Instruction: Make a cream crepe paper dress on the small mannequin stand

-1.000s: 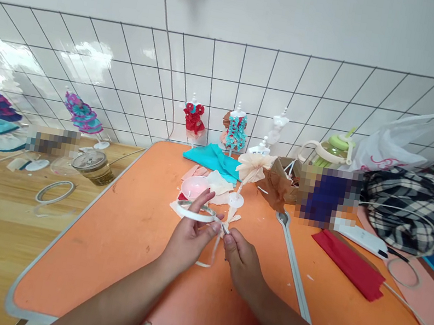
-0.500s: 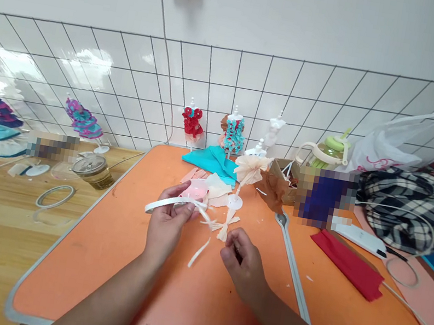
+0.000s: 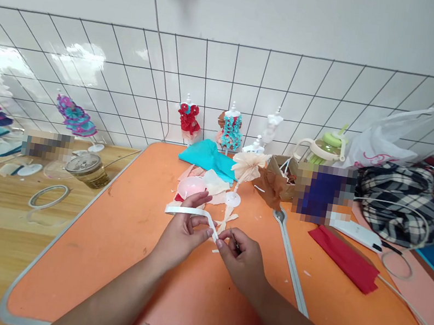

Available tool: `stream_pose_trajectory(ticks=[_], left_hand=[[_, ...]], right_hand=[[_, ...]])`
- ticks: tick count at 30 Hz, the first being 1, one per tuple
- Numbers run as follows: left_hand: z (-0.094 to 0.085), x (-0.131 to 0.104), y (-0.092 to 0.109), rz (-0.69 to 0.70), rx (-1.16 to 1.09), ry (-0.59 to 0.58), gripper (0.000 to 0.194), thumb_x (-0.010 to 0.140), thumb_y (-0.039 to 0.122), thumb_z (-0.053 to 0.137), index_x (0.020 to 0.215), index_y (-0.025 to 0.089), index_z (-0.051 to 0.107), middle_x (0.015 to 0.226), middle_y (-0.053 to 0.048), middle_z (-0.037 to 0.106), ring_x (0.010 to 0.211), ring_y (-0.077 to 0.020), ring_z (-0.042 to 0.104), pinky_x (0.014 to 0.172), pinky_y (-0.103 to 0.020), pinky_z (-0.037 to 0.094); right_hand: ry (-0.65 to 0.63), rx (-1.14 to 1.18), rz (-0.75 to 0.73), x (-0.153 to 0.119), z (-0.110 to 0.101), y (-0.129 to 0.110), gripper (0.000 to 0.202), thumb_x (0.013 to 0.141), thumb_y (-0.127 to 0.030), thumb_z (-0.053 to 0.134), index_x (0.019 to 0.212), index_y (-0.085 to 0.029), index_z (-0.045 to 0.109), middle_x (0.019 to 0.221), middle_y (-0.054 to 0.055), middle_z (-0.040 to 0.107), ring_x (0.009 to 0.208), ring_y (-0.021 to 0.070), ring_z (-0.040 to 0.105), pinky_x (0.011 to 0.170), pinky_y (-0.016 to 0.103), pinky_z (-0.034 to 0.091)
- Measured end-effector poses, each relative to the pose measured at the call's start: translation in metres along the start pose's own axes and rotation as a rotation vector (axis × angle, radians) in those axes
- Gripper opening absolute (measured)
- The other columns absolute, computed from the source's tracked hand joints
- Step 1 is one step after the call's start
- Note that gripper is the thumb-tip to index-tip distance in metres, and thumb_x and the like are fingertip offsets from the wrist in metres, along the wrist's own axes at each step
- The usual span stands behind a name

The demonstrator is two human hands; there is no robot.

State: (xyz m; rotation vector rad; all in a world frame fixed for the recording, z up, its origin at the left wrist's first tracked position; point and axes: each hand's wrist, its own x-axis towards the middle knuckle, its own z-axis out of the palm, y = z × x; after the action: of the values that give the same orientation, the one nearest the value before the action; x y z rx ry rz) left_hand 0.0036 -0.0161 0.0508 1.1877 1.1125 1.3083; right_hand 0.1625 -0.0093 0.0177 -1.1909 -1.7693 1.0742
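My left hand (image 3: 179, 236) is closed around a thin roll of white tape (image 3: 190, 211), its fingers passing through the ring. From the roll a narrow strip (image 3: 212, 227) runs down to the right. My right hand (image 3: 246, 259) pinches the free end of this strip between thumb and forefinger. A slim dark object (image 3: 235, 242), too small to name, also shows in its curled fingers. Just beyond my hands lies a knotted piece of cream crepe paper (image 3: 226, 218). Behind it is a small white dress form with a cream crepe skirt (image 3: 250, 166).
Turquoise crepe paper (image 3: 207, 158) and a pink round dish (image 3: 191, 187) lie further back. Small dressed mannequins, one in red (image 3: 189, 119), line the tiled wall. A long grey-white strip (image 3: 293, 267) and red crepe paper (image 3: 344, 259) lie to the right.
My right hand has come left and now grips the strip's end. My left hand has shifted right and slightly down with the tape roll. The view has tilted a little.
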Motion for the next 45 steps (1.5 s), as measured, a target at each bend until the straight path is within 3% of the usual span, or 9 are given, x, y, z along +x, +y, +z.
stream_pose_trajectory(ticks=[6,14,19,21,25,32,38,42,45], left_hand=[[0.003,-0.002,0.003,-0.029,-0.02,-0.023,0.081,0.071,0.015,0.069,0.138,0.036,0.03,0.149,-0.011,0.027,0.107,-0.022,0.058,0.072,-0.027,0.054],[-0.002,-0.007,0.007,-0.161,-0.217,-0.275,0.085,0.07,0.011,0.071,0.139,0.038,0.03,0.149,-0.01,0.028,0.121,-0.0302,0.049,0.084,-0.033,0.051],[-0.002,-0.003,0.003,-0.137,-0.079,-0.096,0.084,0.072,0.013,0.067,0.141,0.04,0.026,0.154,-0.006,0.017,0.126,-0.0302,0.044,0.076,-0.028,0.053],[-0.003,-0.001,0.001,-0.106,0.007,-0.027,0.087,0.072,0.013,0.065,0.142,0.042,0.021,0.155,-0.004,0.013,0.127,-0.0293,0.043,0.071,-0.025,0.053],[-0.003,-0.002,-0.004,-0.099,0.074,-0.099,0.088,0.073,0.015,0.065,0.143,0.04,0.017,0.151,-0.008,0.026,0.127,-0.03,0.044,0.065,-0.025,0.053],[-0.006,-0.003,-0.001,-0.248,-0.057,-0.329,0.059,0.081,0.031,0.064,0.135,0.026,0.043,0.135,-0.01,0.05,0.12,-0.0285,0.05,0.087,-0.036,0.051],[-0.014,0.005,-0.001,-0.288,0.054,-0.246,0.045,0.084,0.044,0.055,0.12,0.017,0.058,0.11,-0.01,0.067,0.094,-0.0249,0.065,0.084,-0.041,0.053],[-0.01,0.004,-0.001,-0.279,0.016,-0.132,0.049,0.084,0.046,0.054,0.125,0.019,0.053,0.114,-0.011,0.065,0.101,-0.0269,0.064,0.082,-0.042,0.055],[-0.005,0.004,-0.002,-0.274,-0.035,-0.077,0.049,0.08,0.045,0.06,0.121,0.02,0.056,0.128,-0.011,0.057,0.099,-0.0275,0.065,0.085,-0.043,0.054]], right_hand=[[0.009,-0.044,0.003,0.001,-0.006,-0.001,0.018,0.082,-0.034,0.053,0.077,-0.019,0.06,0.049,-0.008,0.033,0.046,0.0089,0.034,0.047,0.021,0.027],[0.146,-0.244,-0.015,0.011,-0.021,0.003,0.023,0.085,-0.039,0.049,0.079,-0.02,0.06,0.052,-0.006,0.041,0.048,0.0103,0.039,0.049,0.021,0.027],[0.126,-0.163,0.033,0.012,-0.02,0.004,0.047,0.084,-0.036,0.05,0.128,-0.021,0.044,0.051,-0.009,0.036,0.047,0.0116,0.038,0.048,0.021,0.028],[0.046,-0.112,0.015,0.01,-0.017,0.003,0.049,0.084,-0.037,0.051,0.13,-0.02,0.044,0.051,-0.009,0.032,0.046,0.011,0.036,0.048,0.021,0.028],[-0.107,-0.02,0.009,0.006,-0.008,0.002,0.032,0.083,-0.042,0.053,0.104,-0.02,0.063,0.052,-0.007,0.03,0.048,0.0096,0.033,0.048,0.021,0.026],[-0.189,0.271,0.116,0.011,-0.004,0.005,0.025,0.082,-0.039,0.054,0.072,-0.016,0.055,0.057,-0.004,0.044,0.054,0.0096,0.036,0.051,0.022,0.028],[-0.239,0.307,0.098,0.009,-0.005,0.008,0.022,0.083,-0.036,0.054,0.074,-0.016,0.059,0.056,-0.005,0.039,0.052,0.009,0.033,0.051,0.022,0.026],[-0.197,0.259,0.14,0.011,-0.004,0.003,0.016,0.078,-0.031,0.059,0.079,-0.016,0.066,0.053,-0.007,0.034,0.05,0.0083,0.028,0.049,0.022,0.024],[-0.154,0.22,0.134,0.013,-0.004,0.001,0.016,0.076,-0.03,0.06,0.076,-0.017,0.069,0.06,-0.003,0.047,0.053,0.0091,0.036,0.051,0.022,0.03]])
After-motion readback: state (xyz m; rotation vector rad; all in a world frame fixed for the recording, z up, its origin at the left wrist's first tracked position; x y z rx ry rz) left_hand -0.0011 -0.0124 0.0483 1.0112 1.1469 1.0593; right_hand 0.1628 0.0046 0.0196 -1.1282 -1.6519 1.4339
